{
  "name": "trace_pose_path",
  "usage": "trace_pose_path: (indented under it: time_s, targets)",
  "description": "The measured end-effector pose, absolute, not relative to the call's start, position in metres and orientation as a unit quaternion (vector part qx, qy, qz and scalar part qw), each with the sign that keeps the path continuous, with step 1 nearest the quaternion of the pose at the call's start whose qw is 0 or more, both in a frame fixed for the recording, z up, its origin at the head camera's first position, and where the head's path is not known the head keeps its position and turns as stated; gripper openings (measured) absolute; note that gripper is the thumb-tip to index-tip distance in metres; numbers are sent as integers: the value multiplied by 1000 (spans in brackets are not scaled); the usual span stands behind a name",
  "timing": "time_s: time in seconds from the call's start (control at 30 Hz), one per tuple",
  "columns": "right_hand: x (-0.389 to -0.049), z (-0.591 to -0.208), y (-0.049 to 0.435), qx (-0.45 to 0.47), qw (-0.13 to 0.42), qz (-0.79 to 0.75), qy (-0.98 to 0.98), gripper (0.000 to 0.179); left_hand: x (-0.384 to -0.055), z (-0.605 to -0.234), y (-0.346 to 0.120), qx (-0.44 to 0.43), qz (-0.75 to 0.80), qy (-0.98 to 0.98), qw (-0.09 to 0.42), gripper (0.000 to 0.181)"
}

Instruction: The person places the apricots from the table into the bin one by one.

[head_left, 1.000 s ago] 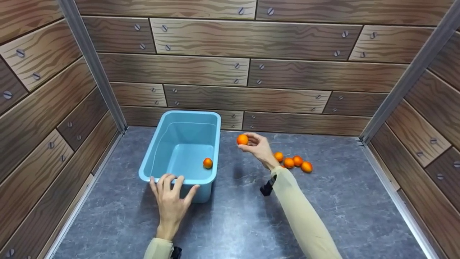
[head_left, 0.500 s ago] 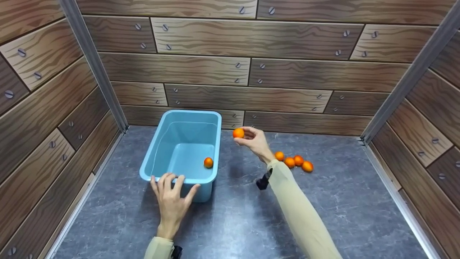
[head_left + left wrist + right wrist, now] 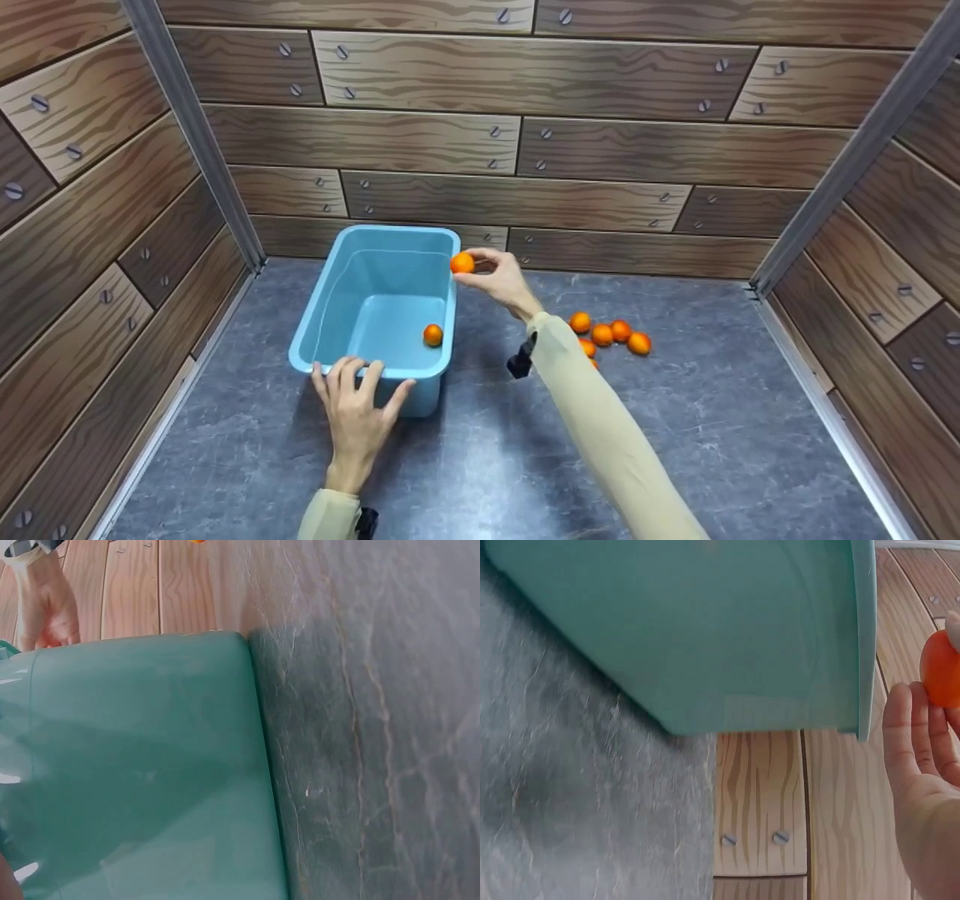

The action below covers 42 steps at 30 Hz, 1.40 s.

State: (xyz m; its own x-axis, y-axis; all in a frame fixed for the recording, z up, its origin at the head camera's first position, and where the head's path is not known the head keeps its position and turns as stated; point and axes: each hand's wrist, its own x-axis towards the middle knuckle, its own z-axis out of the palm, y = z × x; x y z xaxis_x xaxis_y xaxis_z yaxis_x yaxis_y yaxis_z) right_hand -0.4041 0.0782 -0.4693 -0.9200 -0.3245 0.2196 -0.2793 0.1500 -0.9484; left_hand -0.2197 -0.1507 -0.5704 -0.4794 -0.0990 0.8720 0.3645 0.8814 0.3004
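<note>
In the head view, a small round orange (image 3: pixel 462 263) is pinched between the thumb and fingertips of my right hand (image 3: pixel 501 279), at the right rim of the blue plastic tub (image 3: pixel 452 315). The right wrist view shows the same orange (image 3: pixel 940 669) at the fingertips of the right hand (image 3: pixel 930 795), beyond the tub's rim (image 3: pixel 864 637). My left hand (image 3: pixel 355 416) holds the tub's near rim, fingers bent over it and thumb spread against the outer wall. Inside the tub, one orange (image 3: pixel 433 335) lies near the right wall.
Several loose oranges (image 3: pixel 602 334) lie grouped on the grey marbled floor (image 3: pixel 720 420) to the right; the right sleeve (image 3: pixel 600 420) partly covers some. Wood-patterned walls (image 3: pixel 517 142) rise at the back and both sides, with metal posts (image 3: pixel 847 142) in the corners.
My right hand has moved left and away from me with the orange, from beside the tub to its right rim. The left hand keeps its place on the near rim.
</note>
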Motion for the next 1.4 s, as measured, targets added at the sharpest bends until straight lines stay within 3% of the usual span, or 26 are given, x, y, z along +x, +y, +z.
trace_pose_path:
  time_s: [0.23, 0.6, 1.07, 1.4]
  targets:
    - [-401, -464, 53, -205, 39, -612, 763, 49, -216, -573, -152, -79, -232, -830, 502, 56]
    - [-394, -461, 21, -240, 19, -593, 768, 46, -217, -569, -153, -80, -230, -831, 501, 57]
    - [-385, -462, -4, -247, 48, -570, 782, 47, -218, -568, -153, -82, -230, -831, 500, 55]
    - [-387, -464, -9, -225, 28, -557, 799, 48, -219, -566, -151, -81, -230, -832, 499, 57]
